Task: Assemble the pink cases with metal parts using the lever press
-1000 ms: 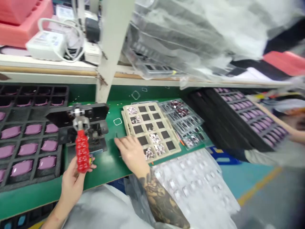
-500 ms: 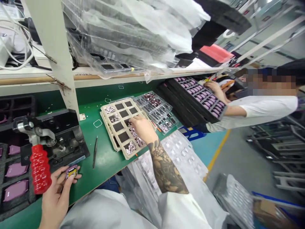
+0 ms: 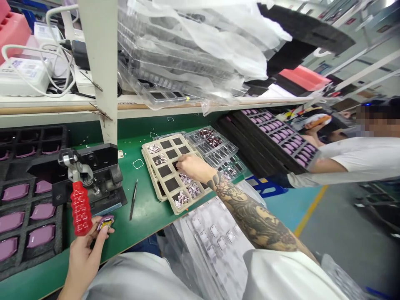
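Note:
My left hand holds a small purple case with a yellow part inside, between thumb and fingers, just right of a red clamp handle. My right hand, its fingers pinched together, reaches into a compartment of the beige tray. Its fingertips are down in that compartment, and what they grip is too small to make out. Several compartments hold small pinkish-white pieces; others show dark bottoms. Tweezers lie on the green table between the clamp and the tray.
A black tray of purple cases is at the left. Clear trays sit behind my right hand, beside stacked black trays. Plastic-wrapped trays fill the shelf above. A co-worker in white sleeves is at the right.
The view has swung to the left, so more of the left tray and shelf shows. My right hand remains at the beige tray, and my left hand still holds the purple case.

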### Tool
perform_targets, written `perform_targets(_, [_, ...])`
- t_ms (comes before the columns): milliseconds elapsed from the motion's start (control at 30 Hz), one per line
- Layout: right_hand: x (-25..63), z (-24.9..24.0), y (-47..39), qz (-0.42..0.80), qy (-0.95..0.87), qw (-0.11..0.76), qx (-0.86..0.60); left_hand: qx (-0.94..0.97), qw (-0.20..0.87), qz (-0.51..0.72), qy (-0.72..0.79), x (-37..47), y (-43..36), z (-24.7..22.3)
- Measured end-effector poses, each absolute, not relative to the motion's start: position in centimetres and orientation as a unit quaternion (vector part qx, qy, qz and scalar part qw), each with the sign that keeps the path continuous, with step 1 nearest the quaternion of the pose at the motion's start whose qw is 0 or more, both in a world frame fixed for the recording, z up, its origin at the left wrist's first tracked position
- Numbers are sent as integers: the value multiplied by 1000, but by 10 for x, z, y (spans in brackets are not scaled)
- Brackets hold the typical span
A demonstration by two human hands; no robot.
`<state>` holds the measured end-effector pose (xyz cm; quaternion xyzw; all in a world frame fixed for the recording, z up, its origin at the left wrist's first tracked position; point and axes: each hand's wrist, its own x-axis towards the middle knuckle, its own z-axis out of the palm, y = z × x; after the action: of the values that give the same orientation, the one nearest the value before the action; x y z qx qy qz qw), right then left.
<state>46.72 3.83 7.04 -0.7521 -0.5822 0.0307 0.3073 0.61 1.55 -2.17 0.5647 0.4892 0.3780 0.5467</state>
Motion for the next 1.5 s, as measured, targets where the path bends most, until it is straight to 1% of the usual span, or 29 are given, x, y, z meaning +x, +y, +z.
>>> perform_targets(67, [470, 73, 36, 92, -636, 260, -721, 576, 541, 368, 490, 1, 16, -28])
perform_targets(133, [470, 74, 31, 120, -663, 230, -702, 578, 533, 368, 496, -2, 19, -32])
perform_targets(267, [454, 75, 15, 91, -648, 254, -712, 558, 550, 391, 483, -2, 25, -26])
perform_targets(300, [444, 75, 10, 83, -640, 272, -714, 545, 563, 395, 480, -1, 27, -20])
perform_targets(367, [413, 74, 1, 97, -624, 341, -696, 513, 604, 386, 472, 4, 28, -8])
perform_targets(433, [371, 70, -6, 164, -601, 442, -646, 483, 659, 361, 450, 13, 28, 5])
perform_targets(500, [324, 62, -10, 260, -569, 514, -587, 459, 703, 348, 418, 23, 28, 15])
perform_targets(567, [280, 51, -11, 345, -530, 543, -552, 431, 720, 366, 403, 32, 29, 20])
perform_targets(633, [246, 40, -9, 405, -493, 553, -535, 411, 718, 387, 406, 38, 30, 21])
perform_targets(767, [217, 24, -3, 465, -459, 541, -529, 398, 706, 406, 423, 35, 29, 22])
perform_targets(900, [219, 25, 0, 468, -472, 520, -537, 389, 707, 416, 419, 28, 30, 21])
perform_targets(1033, [219, 26, 2, 462, -507, 489, -539, 419, 706, 395, 413, 23, 30, 15])
perform_targets(1167, [215, 20, 3, 516, -466, 483, -532, 451, 702, 380, 400, 17, 30, 8])
perform_targets(1333, [220, 17, 5, 553, -459, 440, -538, 559, 640, 347, 397, 4, 33, 13])
perform_targets(1500, [222, 17, -2, 538, -469, 419, -561, 571, 647, 310, 399, 1, 33, 18])
